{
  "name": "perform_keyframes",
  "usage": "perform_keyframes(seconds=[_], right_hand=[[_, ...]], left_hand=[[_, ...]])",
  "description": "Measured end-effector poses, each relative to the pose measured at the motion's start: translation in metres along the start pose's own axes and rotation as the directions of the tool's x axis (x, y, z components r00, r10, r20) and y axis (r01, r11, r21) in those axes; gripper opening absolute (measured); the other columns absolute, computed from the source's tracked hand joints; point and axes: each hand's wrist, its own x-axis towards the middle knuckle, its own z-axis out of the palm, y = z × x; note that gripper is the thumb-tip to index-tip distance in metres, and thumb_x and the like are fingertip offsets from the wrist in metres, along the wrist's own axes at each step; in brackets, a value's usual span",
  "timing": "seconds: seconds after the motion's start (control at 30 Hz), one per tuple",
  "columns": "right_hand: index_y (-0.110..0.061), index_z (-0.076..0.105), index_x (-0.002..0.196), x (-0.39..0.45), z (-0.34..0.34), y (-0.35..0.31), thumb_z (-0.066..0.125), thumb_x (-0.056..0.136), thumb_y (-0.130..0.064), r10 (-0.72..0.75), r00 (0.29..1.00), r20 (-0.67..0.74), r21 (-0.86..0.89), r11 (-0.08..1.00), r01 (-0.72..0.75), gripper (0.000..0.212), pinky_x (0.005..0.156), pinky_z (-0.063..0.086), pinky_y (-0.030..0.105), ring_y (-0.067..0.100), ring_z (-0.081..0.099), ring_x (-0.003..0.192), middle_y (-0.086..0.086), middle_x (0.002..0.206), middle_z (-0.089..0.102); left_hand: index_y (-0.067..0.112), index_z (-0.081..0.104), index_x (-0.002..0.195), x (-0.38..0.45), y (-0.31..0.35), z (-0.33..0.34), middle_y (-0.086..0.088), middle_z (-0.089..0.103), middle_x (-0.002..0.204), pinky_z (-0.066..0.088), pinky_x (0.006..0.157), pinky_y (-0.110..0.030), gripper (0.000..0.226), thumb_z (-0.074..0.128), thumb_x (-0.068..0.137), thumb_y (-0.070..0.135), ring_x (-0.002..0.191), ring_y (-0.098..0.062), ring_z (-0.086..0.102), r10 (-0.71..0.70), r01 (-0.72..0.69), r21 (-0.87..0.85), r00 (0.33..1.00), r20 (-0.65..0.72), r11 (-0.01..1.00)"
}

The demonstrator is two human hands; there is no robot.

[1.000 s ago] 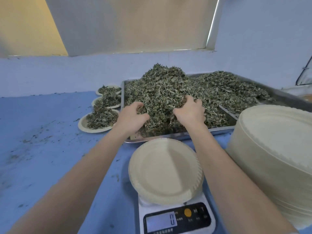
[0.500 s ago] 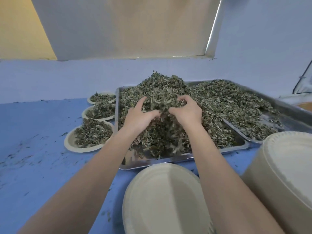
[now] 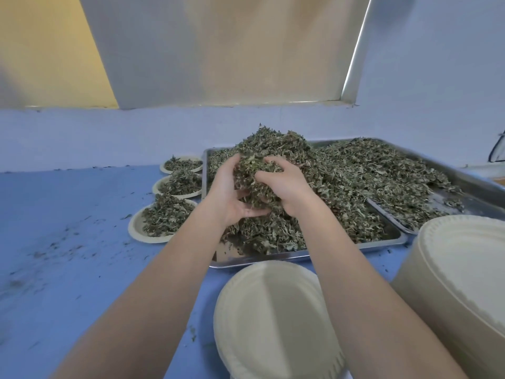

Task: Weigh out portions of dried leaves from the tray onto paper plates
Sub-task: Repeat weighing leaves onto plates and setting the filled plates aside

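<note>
A steel tray [image 3: 306,257] holds a big heap of dried leaves [image 3: 341,184]. My left hand [image 3: 228,196] and my right hand [image 3: 287,188] cup one clump of leaves [image 3: 252,173] between them, lifted just above the heap near the tray's front left. An empty paper plate [image 3: 273,318] sits below my forearms at the bottom centre. The scale under it is out of view.
Three paper plates filled with leaves [image 3: 164,220] [image 3: 180,183] [image 3: 182,164] stand in a row left of the tray. A tall stack of empty plates [image 3: 461,283] is at the right. A second tray [image 3: 470,184] overlaps the first at the right. Crumbs dot the blue table [image 3: 68,255].
Both hands dug into the heap, closed together around a clump and raised it. The view tilted up, so the scale dropped out of sight.
</note>
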Motion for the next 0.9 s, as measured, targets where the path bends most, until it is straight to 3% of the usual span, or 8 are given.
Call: perform_keyframes(seconds=[0.07,0.17,0.33,0.53,0.67,0.73,0.8,0.9], right_hand=[[-0.036,0.058,0.107,-0.007,0.003,0.000,0.067,0.079,-0.013,-0.018,1.000,0.024,-0.028,0.999,0.019,0.037,0.088,0.053,0.045,0.023,0.063,0.099,0.001,0.107,0.065],[-0.036,0.058,0.107,-0.027,0.003,-0.004,0.067,0.079,-0.013,-0.053,0.997,0.051,-0.053,0.997,0.055,0.037,0.074,0.054,0.034,0.018,0.063,0.085,-0.004,0.093,0.063],[-0.037,0.060,0.104,-0.082,-0.010,-0.004,0.067,0.075,-0.015,-0.100,0.992,0.074,-0.126,0.986,0.108,0.037,0.076,0.056,0.037,0.021,0.066,0.085,-0.003,0.092,0.066],[-0.042,0.064,0.105,-0.145,-0.035,0.009,0.067,0.074,-0.018,-0.071,0.977,0.201,-0.336,0.932,0.137,0.039,0.058,0.048,0.020,0.008,0.062,0.074,-0.013,0.089,0.067],[-0.045,0.052,0.127,-0.162,-0.045,0.007,0.076,0.073,-0.042,0.124,0.915,0.383,-0.610,0.778,0.150,0.059,0.082,0.046,0.025,0.007,0.055,0.099,-0.015,0.113,0.058],[-0.046,0.048,0.131,-0.164,-0.049,0.003,0.074,0.071,-0.052,0.133,0.914,0.384,-0.647,0.744,0.164,0.065,0.082,0.038,0.025,0.006,0.048,0.106,-0.013,0.126,0.053],[-0.046,0.047,0.132,-0.163,-0.052,0.000,0.069,0.073,-0.057,0.099,0.930,0.354,-0.658,0.733,0.173,0.063,0.082,0.035,0.025,0.009,0.048,0.115,-0.011,0.135,0.051],[-0.043,0.049,0.132,-0.160,-0.052,-0.001,0.060,0.080,-0.058,0.077,0.939,0.336,-0.670,0.720,0.181,0.055,0.082,0.034,0.025,0.010,0.049,0.118,-0.008,0.132,0.054]], left_hand=[[0.029,0.043,0.105,-0.009,0.000,-0.003,-0.014,0.049,0.101,0.053,0.074,-0.059,0.020,0.050,0.094,0.044,0.085,-0.039,0.056,-0.012,0.012,0.004,1.000,-0.015,1.000],[0.020,0.049,0.098,-0.028,-0.003,-0.007,-0.015,0.056,0.098,0.053,0.078,-0.058,0.019,0.047,0.096,0.039,0.077,-0.019,0.057,-0.008,0.009,0.045,1.000,-0.008,0.999],[0.015,0.061,0.097,-0.073,-0.019,-0.010,-0.015,0.066,0.096,0.058,0.061,-0.050,0.024,0.045,0.098,0.034,0.088,-0.038,0.066,-0.005,0.002,0.075,0.999,0.037,0.997],[0.008,0.063,0.109,-0.127,-0.049,-0.020,-0.015,0.070,0.098,0.059,0.066,-0.047,0.027,0.046,0.098,0.024,0.079,-0.036,0.070,-0.090,0.050,0.278,0.987,0.132,0.959],[0.009,0.063,0.110,-0.146,-0.051,-0.025,-0.011,0.064,0.110,0.059,0.070,-0.041,0.021,0.049,0.097,0.017,0.082,-0.028,0.067,-0.018,-0.021,0.685,0.999,0.049,0.728],[0.021,0.064,0.093,-0.151,-0.044,-0.024,-0.003,0.063,0.103,0.058,0.074,-0.038,0.017,0.048,0.097,0.019,0.091,-0.024,0.063,0.026,-0.062,0.831,0.998,0.057,0.552],[0.025,0.060,0.080,-0.155,-0.037,-0.020,0.005,0.058,0.094,0.057,0.075,-0.034,0.024,0.046,0.098,0.020,0.094,-0.022,0.060,0.019,-0.082,0.896,0.997,0.081,0.437],[0.020,0.063,0.093,-0.154,-0.032,-0.015,-0.004,0.061,0.111,0.056,0.077,-0.033,0.020,0.044,0.098,0.021,0.105,-0.026,0.060,0.008,-0.107,0.933,0.994,0.111,0.344]])
